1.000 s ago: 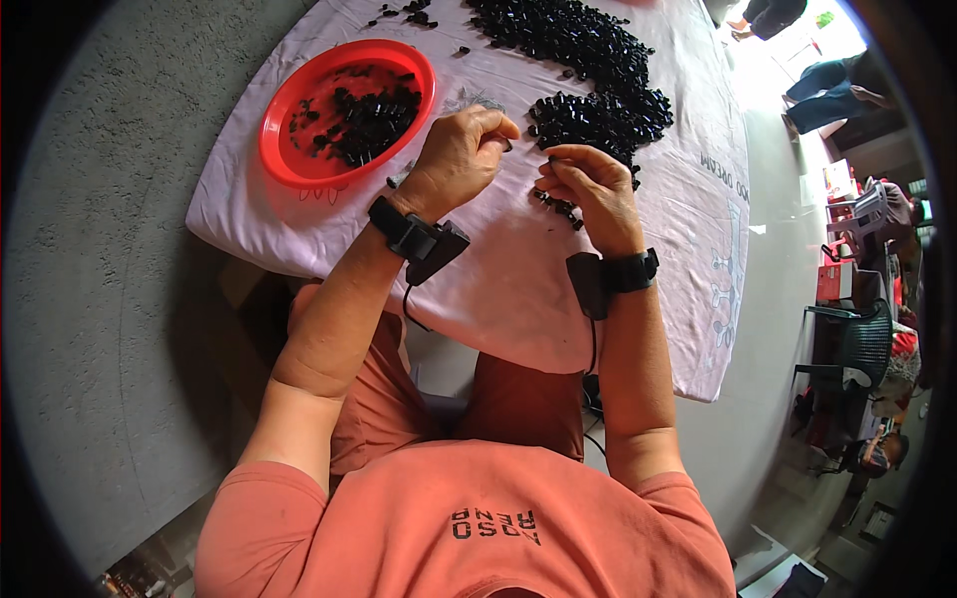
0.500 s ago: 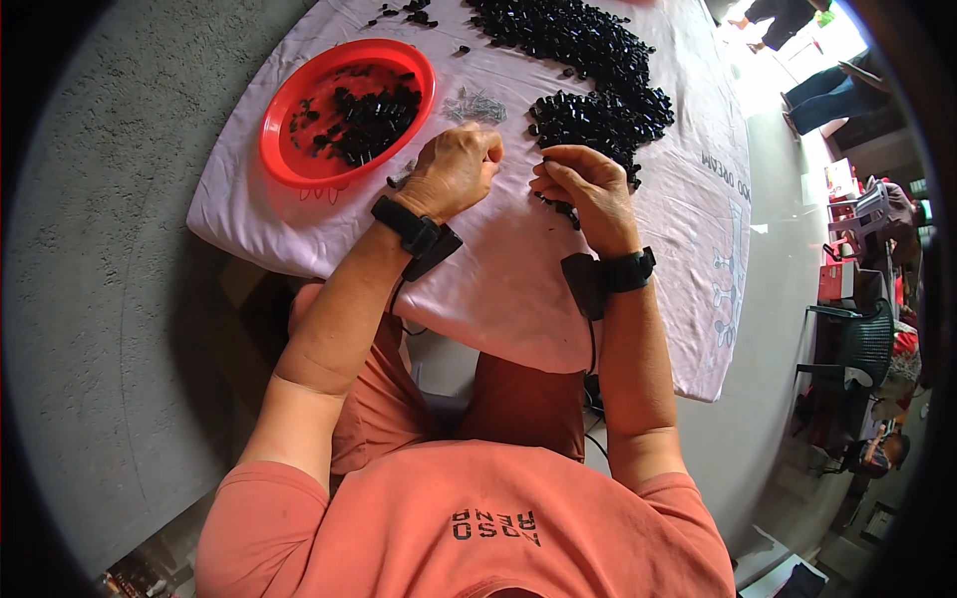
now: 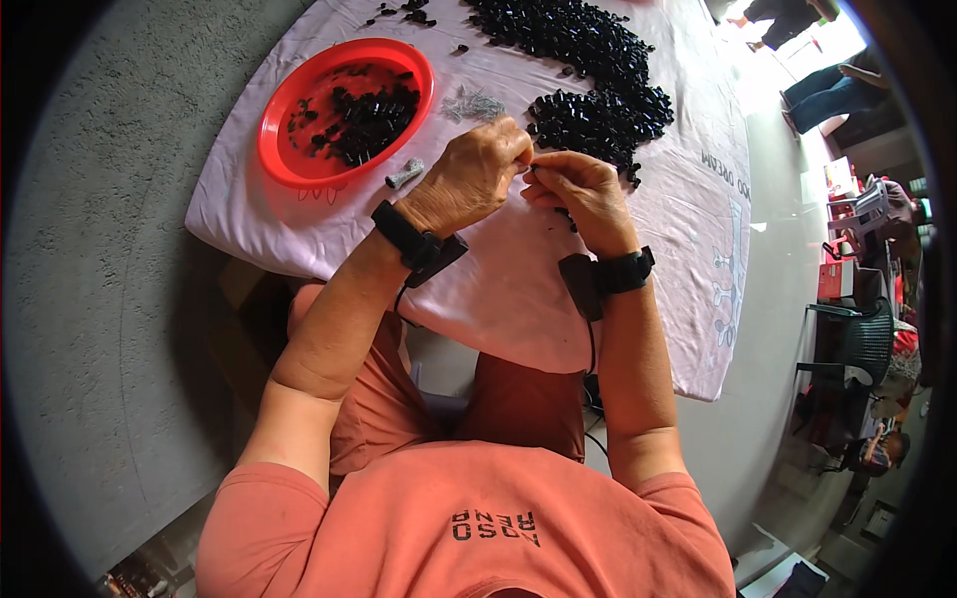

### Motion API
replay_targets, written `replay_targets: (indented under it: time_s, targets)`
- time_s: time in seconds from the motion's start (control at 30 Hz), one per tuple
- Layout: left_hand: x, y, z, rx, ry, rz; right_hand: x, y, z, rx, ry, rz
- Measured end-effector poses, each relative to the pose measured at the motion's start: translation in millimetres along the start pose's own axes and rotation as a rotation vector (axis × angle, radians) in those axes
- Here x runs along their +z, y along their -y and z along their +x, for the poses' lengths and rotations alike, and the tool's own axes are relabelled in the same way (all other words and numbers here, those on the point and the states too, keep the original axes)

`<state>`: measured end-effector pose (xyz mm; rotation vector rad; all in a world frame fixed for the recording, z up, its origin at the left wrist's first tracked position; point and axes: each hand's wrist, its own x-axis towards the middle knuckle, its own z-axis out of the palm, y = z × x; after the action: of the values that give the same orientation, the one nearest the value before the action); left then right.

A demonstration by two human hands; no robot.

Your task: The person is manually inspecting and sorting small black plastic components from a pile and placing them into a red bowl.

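Note:
My left hand (image 3: 477, 171) is closed in a pinch, and what its fingertips hold is too small to make out. Its fingertips meet those of my right hand (image 3: 586, 194), which pinches a small black piece between thumb and forefinger. Both hands are held over the pink cloth (image 3: 498, 289). Just beyond them lies a loose heap of thin silvery pins (image 3: 471, 105). A large pile of small black pieces (image 3: 603, 120) spreads at the far right. To the left stands a round red basin (image 3: 284, 154) with more black pieces in it.
A small grey bone-shaped object (image 3: 405, 174) lies between the basin and my left wrist. A few loose black pieces (image 3: 417, 14) are scattered at the far edge. Chairs (image 3: 867, 344) and other people (image 3: 837, 90) are off to the right.
My left hand has moved right, so its fingertips now meet those of my right hand. My right hand has shifted slightly left, and the grey object shows more fully.

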<state>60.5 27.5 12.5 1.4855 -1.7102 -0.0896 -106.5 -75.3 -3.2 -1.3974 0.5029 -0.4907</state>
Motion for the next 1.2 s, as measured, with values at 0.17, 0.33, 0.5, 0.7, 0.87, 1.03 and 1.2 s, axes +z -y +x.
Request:
replay_targets:
  time_s: [0.17,0.33,0.5,0.7,0.87,1.03,1.2]
  targets:
    - [-2.5,-2.2,0.2,0.011,0.008,0.045,1.6,0.8,0.6,0.014,0.027,-0.003]
    - [-2.3,-7.0,1.4,0.052,0.004,0.068,0.3,-1.4,0.3,0.009,0.047,-0.037]
    - [-3.3,-7.5,2.4,0.066,0.012,0.033,1.6,5.4,-2.0,0.035,0.036,-0.021]
    - [-8.1,-7.1,4.0,-0.156,0.018,-0.179,0.1,9.2,-2.9,0.027,0.018,0.002]
    - [-9.8,-2.8,3.8,-0.358,0.039,-0.341,-0.2,10.7,-1.9,0.021,-0.037,0.129]
    - [-0.7,-10.2,5.1,-0.387,0.007,-0.413,0.7,8.9,-1.9,0.007,-0.022,0.138]
    - [2.1,-9.8,3.9,-0.326,-0.06,-0.33,1.0,7.5,-1.8,0.016,-0.003,0.109]
